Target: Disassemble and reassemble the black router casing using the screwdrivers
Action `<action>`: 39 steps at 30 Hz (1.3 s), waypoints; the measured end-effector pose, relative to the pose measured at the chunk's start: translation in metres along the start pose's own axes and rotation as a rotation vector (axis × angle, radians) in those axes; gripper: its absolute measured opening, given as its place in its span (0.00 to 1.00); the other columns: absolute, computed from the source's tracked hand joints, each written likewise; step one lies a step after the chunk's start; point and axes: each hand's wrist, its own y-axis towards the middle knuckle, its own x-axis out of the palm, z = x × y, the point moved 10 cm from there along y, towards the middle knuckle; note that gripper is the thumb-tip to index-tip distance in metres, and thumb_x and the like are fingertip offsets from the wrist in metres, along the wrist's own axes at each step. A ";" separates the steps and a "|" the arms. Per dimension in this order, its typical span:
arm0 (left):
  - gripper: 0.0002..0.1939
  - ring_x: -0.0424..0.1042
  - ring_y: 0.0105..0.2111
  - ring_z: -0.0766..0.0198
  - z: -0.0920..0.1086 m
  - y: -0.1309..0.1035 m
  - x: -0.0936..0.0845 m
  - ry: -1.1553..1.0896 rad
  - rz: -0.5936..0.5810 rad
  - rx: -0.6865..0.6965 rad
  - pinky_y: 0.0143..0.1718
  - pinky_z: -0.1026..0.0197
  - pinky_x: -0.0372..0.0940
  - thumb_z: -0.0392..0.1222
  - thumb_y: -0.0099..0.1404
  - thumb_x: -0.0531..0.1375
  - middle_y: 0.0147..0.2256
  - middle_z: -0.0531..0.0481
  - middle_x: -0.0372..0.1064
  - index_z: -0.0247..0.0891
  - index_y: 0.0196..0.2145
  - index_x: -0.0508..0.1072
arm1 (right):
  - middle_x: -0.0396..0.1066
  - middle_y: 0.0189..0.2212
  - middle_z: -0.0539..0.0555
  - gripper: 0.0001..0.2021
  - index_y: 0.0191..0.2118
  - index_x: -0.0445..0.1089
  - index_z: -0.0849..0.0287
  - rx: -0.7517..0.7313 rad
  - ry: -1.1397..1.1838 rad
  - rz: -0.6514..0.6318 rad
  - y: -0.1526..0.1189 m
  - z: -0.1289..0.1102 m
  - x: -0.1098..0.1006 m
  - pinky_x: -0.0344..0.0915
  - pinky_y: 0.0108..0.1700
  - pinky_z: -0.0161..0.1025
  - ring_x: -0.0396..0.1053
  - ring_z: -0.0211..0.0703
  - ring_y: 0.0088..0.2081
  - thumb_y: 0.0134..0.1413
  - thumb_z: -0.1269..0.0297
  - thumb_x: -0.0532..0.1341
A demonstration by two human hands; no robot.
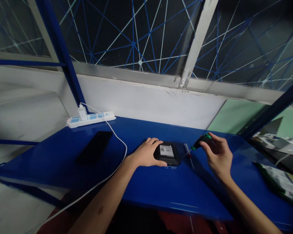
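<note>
Two hands busy: your left hand (148, 153), half-curled, clasps the black box (169, 151) mid-table (161, 191) by its left side; your right pinches a green-handled screwdriver (200, 142). Box likely light, stiff, slickish; hold edges. Tip contact unclear, blurry.

In the lower centre of the frame, an open lane over the blue table (168, 195) is left between the forearms (116, 193), and another is left behind the black device (175, 159), bounded by the white wall (146, 100). The device's sides are obstructed by the left hand (147, 154), a lying screwdriver (186, 149) and the green-handled screwdriver (200, 143) held in the right hand (219, 157). At centre left, passage is crossed by a white cable (125, 148).
</note>
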 end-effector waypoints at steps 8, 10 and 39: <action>0.59 0.49 0.66 0.37 -0.004 0.001 0.002 0.018 -0.001 -0.019 0.62 0.38 0.54 0.75 0.50 0.63 0.68 0.40 0.49 0.43 0.70 0.49 | 0.76 0.31 0.51 0.25 0.45 0.67 0.55 0.150 -0.152 -0.064 -0.020 0.035 -0.056 0.74 0.35 0.40 0.77 0.45 0.31 0.42 0.52 0.73; 0.61 0.46 0.67 0.35 -0.007 0.002 0.004 0.023 -0.002 -0.029 0.63 0.37 0.52 0.76 0.49 0.63 0.69 0.39 0.47 0.42 0.70 0.47 | 0.77 0.34 0.53 0.25 0.47 0.70 0.56 0.213 -0.287 -0.181 -0.031 0.043 -0.065 0.74 0.38 0.41 0.78 0.47 0.33 0.46 0.48 0.70; 0.67 0.39 0.70 0.33 -0.012 0.002 0.007 0.008 -0.018 -0.075 0.67 0.36 0.44 0.75 0.47 0.65 0.70 0.36 0.43 0.36 0.71 0.43 | 0.72 0.36 0.55 0.16 0.50 0.74 0.55 -0.245 -0.655 -0.643 -0.047 -0.010 -0.024 0.70 0.36 0.38 0.74 0.42 0.33 0.63 0.52 0.61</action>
